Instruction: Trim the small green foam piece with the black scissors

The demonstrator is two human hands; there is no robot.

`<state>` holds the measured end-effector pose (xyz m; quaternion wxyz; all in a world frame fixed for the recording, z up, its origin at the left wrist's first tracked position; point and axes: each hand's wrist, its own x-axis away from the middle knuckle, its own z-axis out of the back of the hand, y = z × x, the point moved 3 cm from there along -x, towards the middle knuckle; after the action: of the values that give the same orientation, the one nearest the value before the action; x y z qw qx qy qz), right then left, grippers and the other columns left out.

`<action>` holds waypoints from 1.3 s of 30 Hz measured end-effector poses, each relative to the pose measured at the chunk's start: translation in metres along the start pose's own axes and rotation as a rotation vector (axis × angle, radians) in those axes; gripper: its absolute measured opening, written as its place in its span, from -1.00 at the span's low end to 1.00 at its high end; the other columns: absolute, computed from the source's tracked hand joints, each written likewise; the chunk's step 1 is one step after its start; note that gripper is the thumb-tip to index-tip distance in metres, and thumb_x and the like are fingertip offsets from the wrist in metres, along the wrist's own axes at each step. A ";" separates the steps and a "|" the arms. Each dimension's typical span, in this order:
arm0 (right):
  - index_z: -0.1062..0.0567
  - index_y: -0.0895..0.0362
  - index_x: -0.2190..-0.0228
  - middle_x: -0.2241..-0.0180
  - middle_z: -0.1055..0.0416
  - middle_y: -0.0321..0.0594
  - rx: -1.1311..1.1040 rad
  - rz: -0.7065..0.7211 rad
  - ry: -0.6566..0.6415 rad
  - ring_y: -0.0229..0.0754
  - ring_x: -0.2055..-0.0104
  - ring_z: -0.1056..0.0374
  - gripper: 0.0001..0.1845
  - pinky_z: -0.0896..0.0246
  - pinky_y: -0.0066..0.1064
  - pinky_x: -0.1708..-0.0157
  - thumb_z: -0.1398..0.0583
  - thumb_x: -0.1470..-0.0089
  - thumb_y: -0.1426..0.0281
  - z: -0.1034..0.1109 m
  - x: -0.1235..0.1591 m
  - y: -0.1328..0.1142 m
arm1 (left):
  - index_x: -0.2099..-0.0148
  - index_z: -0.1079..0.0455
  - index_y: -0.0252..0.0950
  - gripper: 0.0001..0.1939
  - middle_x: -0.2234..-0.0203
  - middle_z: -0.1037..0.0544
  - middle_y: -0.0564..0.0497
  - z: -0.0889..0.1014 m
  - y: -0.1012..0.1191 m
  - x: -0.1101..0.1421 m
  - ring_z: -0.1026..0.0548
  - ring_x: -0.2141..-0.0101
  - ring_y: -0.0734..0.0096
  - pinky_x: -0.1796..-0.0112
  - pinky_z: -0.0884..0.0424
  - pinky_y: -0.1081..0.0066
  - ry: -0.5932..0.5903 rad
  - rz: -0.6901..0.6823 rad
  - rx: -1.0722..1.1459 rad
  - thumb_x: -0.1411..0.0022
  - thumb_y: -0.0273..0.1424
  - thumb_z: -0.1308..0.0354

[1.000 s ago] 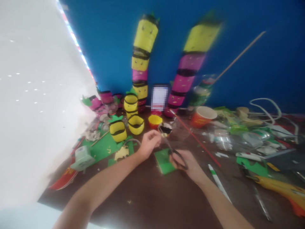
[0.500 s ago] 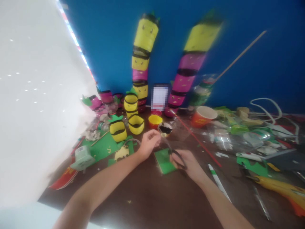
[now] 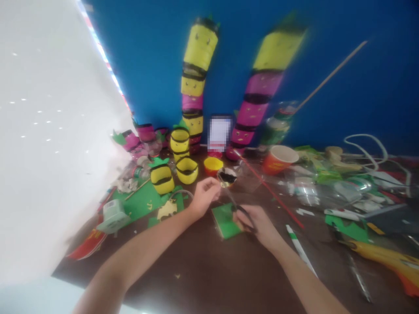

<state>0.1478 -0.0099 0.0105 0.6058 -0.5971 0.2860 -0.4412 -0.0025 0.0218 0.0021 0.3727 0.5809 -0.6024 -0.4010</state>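
My right hand (image 3: 257,222) grips a pair of scissors (image 3: 231,198) by the dark handles, the blades pointing up and left. My left hand (image 3: 207,194) is pinched close to the blade tips; whatever sits between its fingertips is too small and blurred to make out. Just beyond the fingertips stands a small cup (image 3: 227,177) with black pieces in it. Below the blades a green square pad (image 3: 227,221) lies on the table, partly behind my right hand. A yellow cup (image 3: 213,165) and a yellow tub with a black rim (image 3: 187,171) stand behind my left hand.
Two stacks of painted yellow and pink containers (image 3: 192,102) (image 3: 254,107) rise against the blue wall. A red paper cup (image 3: 279,159), clear bottles (image 3: 307,192), a marker (image 3: 299,248) and a yellow glue gun (image 3: 382,257) lie to the right. Green sheets (image 3: 145,203) cover the left.
Both hands stay in nearly the same place. The scissor handles look slightly closer together than before.
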 end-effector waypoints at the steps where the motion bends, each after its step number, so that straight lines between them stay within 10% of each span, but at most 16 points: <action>1: -0.35 0.18 0.66 0.74 -0.17 -0.38 -0.002 0.000 -0.003 -0.39 0.68 -0.02 -0.50 0.17 -0.52 0.68 -0.17 0.12 -0.03 0.000 0.000 0.001 | 0.51 -0.23 -0.33 -0.79 0.75 -0.20 0.20 0.000 0.000 0.000 -0.13 0.69 0.69 0.63 -0.03 0.60 0.000 -0.003 -0.005 0.02 -0.32 -0.17; 14: -0.33 0.18 0.71 0.74 -0.17 -0.35 0.028 -0.023 0.005 -0.38 0.67 -0.04 -0.44 0.15 -0.52 0.69 -0.16 0.17 -0.09 -0.001 0.003 -0.007 | 0.46 -0.20 -0.30 -0.73 0.74 -0.20 0.20 0.005 0.006 -0.003 -0.15 0.69 0.68 0.64 -0.04 0.59 0.220 -0.141 -0.065 -0.06 -0.21 -0.13; 39: -0.26 0.16 0.73 0.72 -0.10 -0.42 0.044 -0.053 -0.005 -0.39 0.63 0.00 -0.51 0.08 -0.50 0.62 -0.24 0.21 0.02 -0.005 0.000 -0.004 | 0.44 -0.22 -0.29 -0.70 0.73 -0.23 0.19 0.006 0.009 -0.002 -0.19 0.68 0.65 0.63 -0.10 0.58 0.286 -0.171 -0.114 -0.08 -0.15 -0.13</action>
<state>0.1428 -0.0116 0.0133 0.6075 -0.5923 0.2588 -0.4617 -0.0112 0.0243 0.0078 0.4516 0.6590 -0.4680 -0.3778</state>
